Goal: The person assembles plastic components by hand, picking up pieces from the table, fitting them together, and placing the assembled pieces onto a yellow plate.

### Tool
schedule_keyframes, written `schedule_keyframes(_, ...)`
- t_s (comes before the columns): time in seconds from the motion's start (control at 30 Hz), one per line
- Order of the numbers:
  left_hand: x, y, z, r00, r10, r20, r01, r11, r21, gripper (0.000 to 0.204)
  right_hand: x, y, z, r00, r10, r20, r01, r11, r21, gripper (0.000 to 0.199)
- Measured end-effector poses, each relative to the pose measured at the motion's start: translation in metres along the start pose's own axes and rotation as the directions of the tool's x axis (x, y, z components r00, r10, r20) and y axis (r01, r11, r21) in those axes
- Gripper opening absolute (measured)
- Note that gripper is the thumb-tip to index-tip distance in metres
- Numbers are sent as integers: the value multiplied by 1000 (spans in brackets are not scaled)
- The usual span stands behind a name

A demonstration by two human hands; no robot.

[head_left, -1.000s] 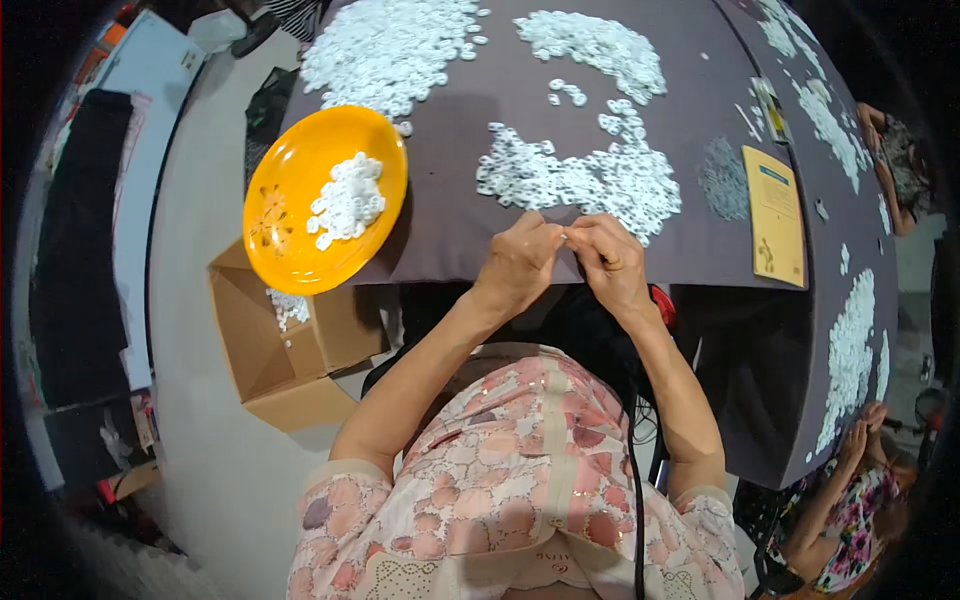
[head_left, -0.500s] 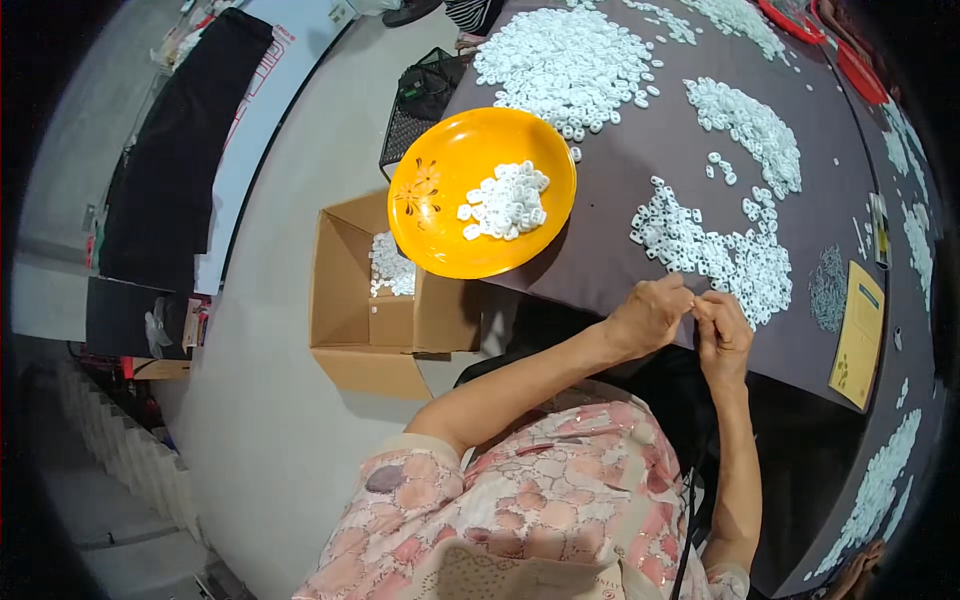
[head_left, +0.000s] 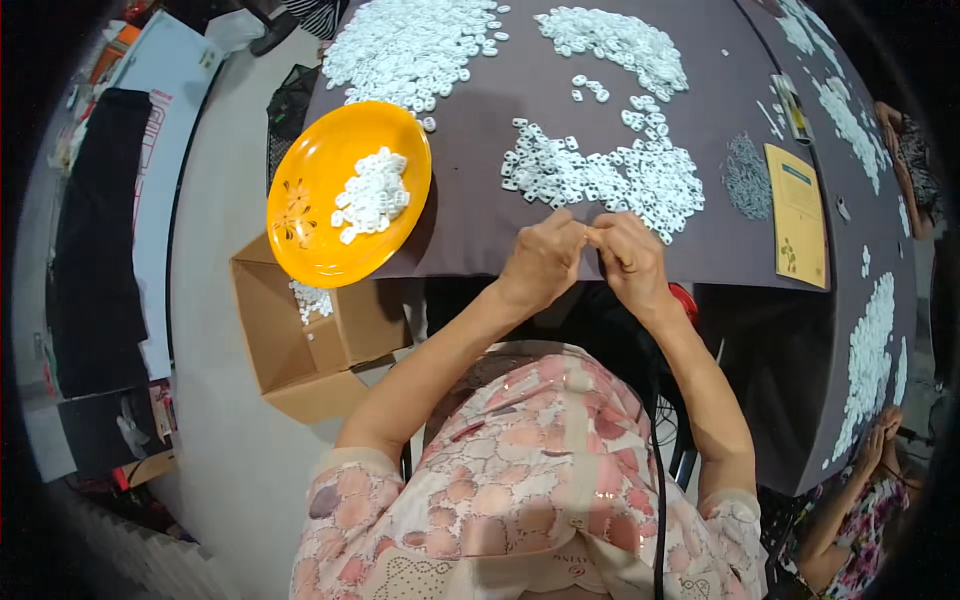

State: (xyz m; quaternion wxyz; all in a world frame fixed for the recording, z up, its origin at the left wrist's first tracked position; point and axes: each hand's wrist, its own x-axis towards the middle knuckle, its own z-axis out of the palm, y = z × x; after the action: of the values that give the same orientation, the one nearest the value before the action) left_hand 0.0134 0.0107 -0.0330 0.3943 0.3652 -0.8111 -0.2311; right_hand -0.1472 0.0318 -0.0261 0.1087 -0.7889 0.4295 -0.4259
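Observation:
My left hand (head_left: 545, 255) and my right hand (head_left: 630, 255) meet fingertip to fingertip at the table's near edge. Both are closed in a pinch, and what is between the fingers is too small or hidden to make out. Just beyond them spreads a curved pile of small white plastic pieces (head_left: 655, 180) with dark holes. To the left, a yellow-orange plate (head_left: 325, 160) with a flower pattern bears a heap of the same pieces (head_left: 372, 195). Right of the near pile lies a heap of thin grey bits (head_left: 748, 178).
Larger white piles (head_left: 410, 50) (head_left: 615, 42) lie farther back on the grey-covered table (head_left: 470, 200). A yellow booklet (head_left: 797, 215) rests at the right. Below the plate, an opened cardboard box (head_left: 285, 345) holds white pieces. Another person's hands (head_left: 880, 440) are at the far right.
The view has shifted, so the table, plate and box appear farther left. My hands keep the same pinch together near the edge. More of another person shows at the right.

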Motion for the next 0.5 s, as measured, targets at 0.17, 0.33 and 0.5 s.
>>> schedule_keyframes(0.17,-2,-3,2,1000,0,-6,-1,996,-94,13,-5,2,-2,996,86,-29,-84,994,77,17)
schedule_keyframes(0.33,-1,-10,-3,938,-337,83,343,861,-377,11,0,-8,-5,962,264,73,-274,937,216,26)
schedule_keyframes(0.5,9,-3,-12,809,-510,292,588,680,-438,18,-1,-5,-2,974,228,11,-227,962,152,34)
